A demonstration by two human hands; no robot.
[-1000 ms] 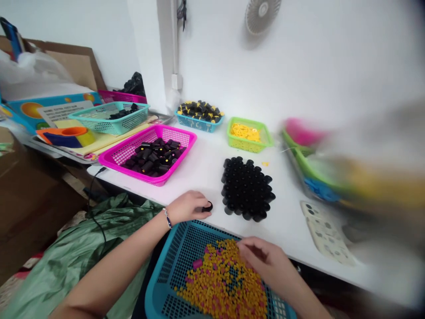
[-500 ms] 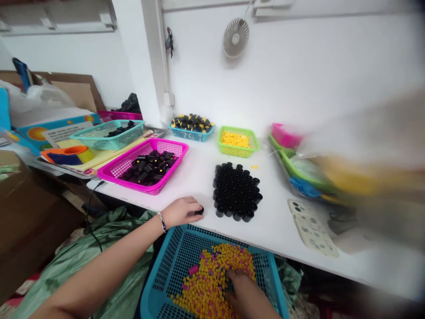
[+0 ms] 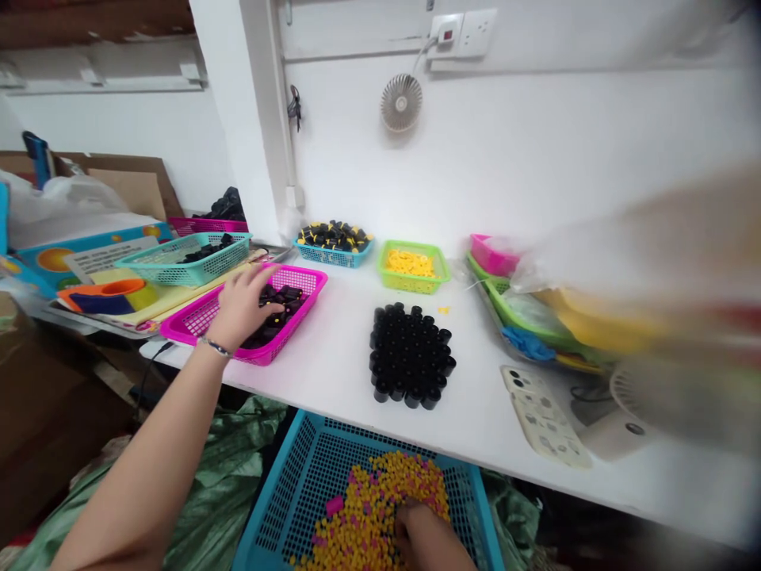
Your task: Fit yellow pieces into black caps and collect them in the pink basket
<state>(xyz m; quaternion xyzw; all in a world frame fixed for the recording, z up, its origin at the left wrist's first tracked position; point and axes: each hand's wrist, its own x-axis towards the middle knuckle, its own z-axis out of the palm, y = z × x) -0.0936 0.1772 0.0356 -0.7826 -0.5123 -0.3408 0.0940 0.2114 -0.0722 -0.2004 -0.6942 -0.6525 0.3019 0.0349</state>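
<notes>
My left hand [image 3: 242, 308] is over the magenta basket [image 3: 261, 354], with its fingers apart and nothing visible in them. Below and beside the fingers lie black cylindrical pieces [image 3: 291, 301], some showing small yellow dots. My right hand [image 3: 425, 527] reaches into the large blue basket [image 3: 277, 496], among small yellow and pink beads [image 3: 369, 515]. Its fingertips are buried or turned away, so whether they grip anything is hidden. A larger pink piece [image 3: 334, 505] rests on the beads. On the white table, black cylinders [image 3: 410, 353] stand packed together to the right of the magenta basket.
Along the wall are a blue basket of black-and-yellow pieces [image 3: 333, 255] and a green basket of yellow parts [image 3: 414, 281]. A phone [image 3: 544, 416] lies at right, near a blurred desk fan [image 3: 630, 404] and a tray of bags. A teal basket [image 3: 184, 271] stands at left.
My left hand has moved left and up from the table edge to the magenta basket. The dark piece at its fingertips is no longer seen. My right hand stays among the beads.
</notes>
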